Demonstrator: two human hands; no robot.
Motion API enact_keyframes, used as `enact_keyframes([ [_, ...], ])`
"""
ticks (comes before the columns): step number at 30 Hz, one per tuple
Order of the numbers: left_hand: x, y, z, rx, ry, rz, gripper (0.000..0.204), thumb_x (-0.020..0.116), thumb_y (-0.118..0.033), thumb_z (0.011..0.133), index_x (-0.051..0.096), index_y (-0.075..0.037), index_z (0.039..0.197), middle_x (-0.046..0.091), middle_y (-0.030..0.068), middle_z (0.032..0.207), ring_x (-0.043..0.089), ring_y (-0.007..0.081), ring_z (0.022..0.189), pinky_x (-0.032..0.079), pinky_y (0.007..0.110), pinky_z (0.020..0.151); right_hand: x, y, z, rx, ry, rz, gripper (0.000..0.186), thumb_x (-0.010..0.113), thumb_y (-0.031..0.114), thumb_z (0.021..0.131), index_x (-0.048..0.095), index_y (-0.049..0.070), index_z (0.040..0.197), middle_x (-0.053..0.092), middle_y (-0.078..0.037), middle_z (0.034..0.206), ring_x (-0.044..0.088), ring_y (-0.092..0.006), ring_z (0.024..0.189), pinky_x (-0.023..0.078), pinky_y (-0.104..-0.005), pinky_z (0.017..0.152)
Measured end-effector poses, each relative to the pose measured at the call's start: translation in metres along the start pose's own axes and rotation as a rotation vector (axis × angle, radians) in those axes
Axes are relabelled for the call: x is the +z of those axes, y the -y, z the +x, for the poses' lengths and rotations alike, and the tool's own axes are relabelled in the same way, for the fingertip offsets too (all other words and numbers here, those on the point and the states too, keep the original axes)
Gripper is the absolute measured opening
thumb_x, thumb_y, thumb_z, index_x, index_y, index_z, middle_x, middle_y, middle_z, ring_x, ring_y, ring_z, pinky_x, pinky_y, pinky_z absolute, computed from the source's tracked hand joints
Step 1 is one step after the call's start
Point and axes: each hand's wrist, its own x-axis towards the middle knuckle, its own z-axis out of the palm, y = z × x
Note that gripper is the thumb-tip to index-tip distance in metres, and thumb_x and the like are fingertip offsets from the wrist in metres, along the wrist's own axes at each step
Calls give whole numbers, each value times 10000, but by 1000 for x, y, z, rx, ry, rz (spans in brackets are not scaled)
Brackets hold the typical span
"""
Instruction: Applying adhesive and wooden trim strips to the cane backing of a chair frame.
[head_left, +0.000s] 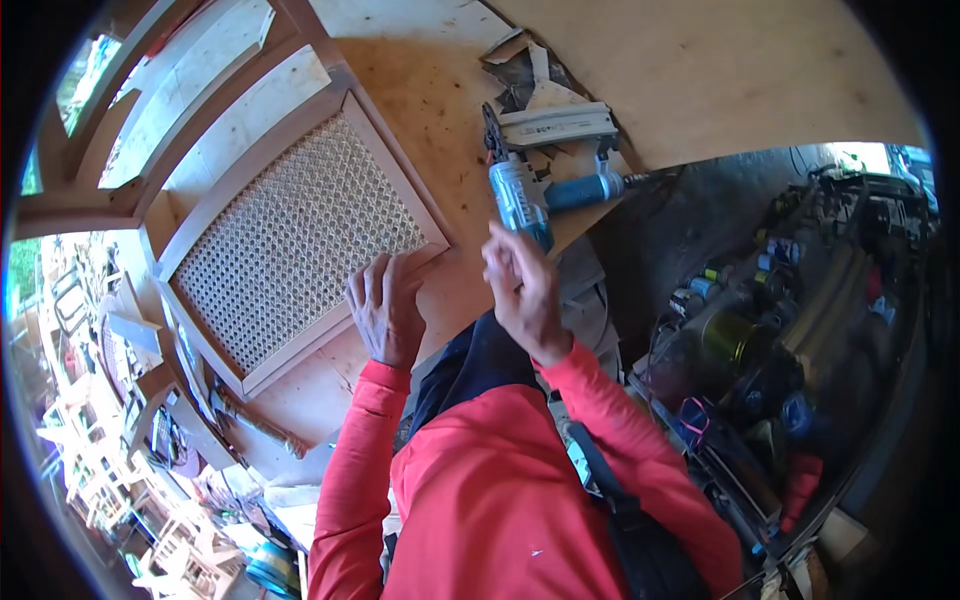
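Observation:
A wooden frame (pixel 322 366) with a woven cane panel (pixel 300 235) lies tilted on the workbench, left of centre. My left hand (pixel 388 318) grips the frame's near rail, its fingers bent over the wood. To the right, my right hand (pixel 527 300) is raised with its fingers curled together; whether something small is in them cannot be made out. Just beyond it rests a blue and silver air nail gun (pixel 515 195) on the bench, its handle (pixel 580 190) pointing right toward a hose. In this view the fingers overlap the tool's rear end, and contact cannot be told.
Curved wooden rails (pixel 215 110) rise beyond the panel at the far left. Torn scraps (pixel 520 75) lie behind the nail gun on the plywood bench top (pixel 410 95). Dark shelving at right holds cans (pixel 728 335) and clutter. Stacked wooden chair parts (pixel 185 540) stand lower left.

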Motion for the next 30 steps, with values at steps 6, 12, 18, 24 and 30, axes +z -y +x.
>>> enact_keyframes([
  [6,4,-15,-3,-81,-121,20,395,745,-107,864,681,-73,1253,645,128,1253,567,367,1184,441,495,1032,-7,-5,-60,146,175,35,324,599,-30,983,612,-35,1306,639,-120,1010,646,-182,778,533,-297,676],
  [12,-6,-10,4,-146,-103,-89,417,777,-115,813,692,-75,1219,654,119,1223,580,367,1130,472,470,983,-11,-10,-12,125,218,108,280,609,-79,965,612,-42,1243,580,-113,1101,653,-145,745,554,-259,615],
  [18,-20,-3,9,-182,-10,-243,406,814,-89,766,708,-102,1158,654,91,1180,570,356,1087,477,447,963,8,-13,34,-106,364,-87,282,738,-14,894,600,-9,1140,566,-128,979,642,-234,715,527,-345,628],
  [24,-9,-6,6,-222,-60,-223,400,813,-91,753,706,-109,1137,648,85,1182,560,355,1115,475,450,977,17,-26,44,-180,364,-121,168,742,-19,885,602,14,972,573,-127,888,652,-296,735,520,-394,634],
  [30,-10,-6,6,-240,-53,-227,416,818,-87,729,702,-111,1128,658,66,1149,566,343,1117,467,454,995,12,-28,50,-271,415,-154,163,661,-77,877,604,14,1000,584,-156,910,635,-368,810,502,-457,695],
])
